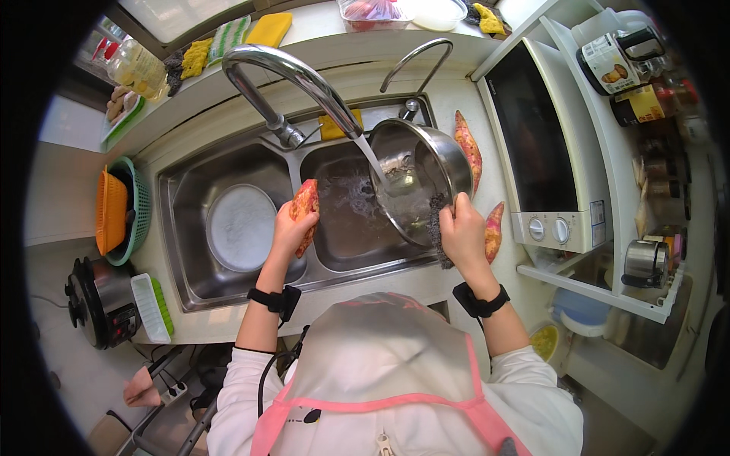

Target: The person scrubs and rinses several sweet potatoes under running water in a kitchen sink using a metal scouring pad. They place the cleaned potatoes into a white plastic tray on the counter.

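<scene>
My left hand is closed around a reddish sweet potato above the divider of the double sink. At the right, my right hand grips the rim of a stainless steel basin, with a dark grey scouring pad pressed beside its fingers. The basin tilts over the right bowl, its mouth towards the left. A stream of water runs from the chrome faucet into it. Two more sweet potatoes lie on the counter right of the basin, one partly behind my right hand.
A round whitish dish sits in the left bowl. A small curved tap rises behind the basin. The microwave stands at the right; colanders and an electric cooker are at the left.
</scene>
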The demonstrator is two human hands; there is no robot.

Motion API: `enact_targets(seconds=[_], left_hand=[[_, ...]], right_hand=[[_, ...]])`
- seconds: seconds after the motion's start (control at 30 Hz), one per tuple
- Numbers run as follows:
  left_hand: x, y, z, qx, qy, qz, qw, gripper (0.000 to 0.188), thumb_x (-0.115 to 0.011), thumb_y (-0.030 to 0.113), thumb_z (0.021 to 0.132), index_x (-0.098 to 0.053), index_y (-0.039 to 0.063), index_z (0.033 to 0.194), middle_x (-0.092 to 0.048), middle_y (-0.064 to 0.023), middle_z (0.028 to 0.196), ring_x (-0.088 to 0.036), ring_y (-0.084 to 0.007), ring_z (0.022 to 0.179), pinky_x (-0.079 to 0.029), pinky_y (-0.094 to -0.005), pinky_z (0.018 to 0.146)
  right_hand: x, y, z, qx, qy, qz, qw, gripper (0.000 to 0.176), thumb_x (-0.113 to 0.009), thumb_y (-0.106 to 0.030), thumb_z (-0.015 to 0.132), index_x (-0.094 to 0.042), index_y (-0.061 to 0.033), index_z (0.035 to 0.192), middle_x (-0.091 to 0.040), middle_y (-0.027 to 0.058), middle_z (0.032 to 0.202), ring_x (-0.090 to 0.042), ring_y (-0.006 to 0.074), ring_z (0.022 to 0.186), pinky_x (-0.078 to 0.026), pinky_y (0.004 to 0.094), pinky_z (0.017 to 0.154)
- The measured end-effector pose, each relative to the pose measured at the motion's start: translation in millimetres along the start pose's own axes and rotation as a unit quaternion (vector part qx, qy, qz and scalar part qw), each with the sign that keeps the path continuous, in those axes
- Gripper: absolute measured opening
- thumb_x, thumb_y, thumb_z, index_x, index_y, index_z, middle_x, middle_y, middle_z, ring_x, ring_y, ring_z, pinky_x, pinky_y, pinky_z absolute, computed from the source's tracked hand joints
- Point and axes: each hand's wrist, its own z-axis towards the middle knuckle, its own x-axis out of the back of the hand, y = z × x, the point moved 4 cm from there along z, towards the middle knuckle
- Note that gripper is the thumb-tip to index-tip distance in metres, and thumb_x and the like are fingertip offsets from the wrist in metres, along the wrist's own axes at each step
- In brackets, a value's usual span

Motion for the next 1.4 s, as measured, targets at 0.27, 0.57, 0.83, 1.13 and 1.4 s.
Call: enact_targets(seconds=[0.27, 0.57, 0.83, 1.13, 1.4], left_hand=[[3, 1, -20, 0.051, -0.027, -0.049, 0.997, 0.042, -0.073, 0.020, 0.075, -0.058, -0.003, 0.106, -0.060, -0.0076, 0.096, -0.060, -0.0156, 0.085, -0.050, -0.0299, 0.076], [14, 1, -29, 0.074, 0.005, -0.161, 0.984, 0.037, -0.072, 0.019, 0.080, -0.058, -0.001, 0.109, -0.062, -0.0046, 0.093, -0.060, -0.0119, 0.077, -0.050, -0.0281, 0.068], [44, 4, -34, 0.079, 0.031, -0.207, 0.975, 0.034, -0.069, 0.021, 0.083, -0.058, 0.001, 0.108, -0.061, -0.0027, 0.091, -0.058, -0.0111, 0.075, -0.048, -0.0265, 0.067], [43, 9, -41, 0.075, 0.036, -0.250, 0.965, 0.037, -0.067, 0.022, 0.083, -0.058, 0.001, 0.111, -0.063, -0.0055, 0.095, -0.061, -0.0137, 0.079, -0.050, -0.0268, 0.071], [50, -6, -38, 0.081, 0.024, -0.330, 0.940, 0.045, -0.063, 0.024, 0.084, -0.057, -0.002, 0.120, -0.067, -0.0113, 0.107, -0.065, -0.0180, 0.088, -0.052, -0.0295, 0.078]], right_hand=[[-1, 39, 13, -0.105, -0.027, 0.089, 0.990, 0.021, -0.053, -0.016, 0.086, -0.052, 0.0025, 0.077, -0.059, 0.0205, 0.071, -0.057, 0.0313, 0.058, -0.045, 0.0417, 0.057], [-26, 109, -15, -0.396, -0.181, 0.444, 0.783, 0.019, -0.052, -0.019, 0.092, -0.062, -0.0044, 0.085, -0.063, 0.0018, 0.070, -0.059, 0.0110, 0.054, -0.047, 0.0235, 0.045], [-93, 141, -68, -0.551, -0.196, 0.627, 0.514, 0.021, -0.048, -0.024, 0.098, -0.060, -0.0125, 0.085, -0.062, -0.0039, 0.066, -0.053, 0.0068, 0.043, -0.038, 0.0183, 0.030], [-155, 151, -33, -0.401, -0.246, 0.588, 0.657, 0.008, -0.051, -0.017, 0.093, -0.055, -0.0128, 0.087, -0.056, -0.0001, 0.067, -0.055, 0.0107, 0.051, -0.044, 0.0234, 0.042], [-130, 124, 11, -0.199, -0.205, 0.475, 0.833, 0.026, -0.058, -0.003, 0.081, -0.061, -0.0021, 0.106, -0.063, -0.0011, 0.088, -0.058, 0.0081, 0.073, -0.048, 0.0241, 0.065]])
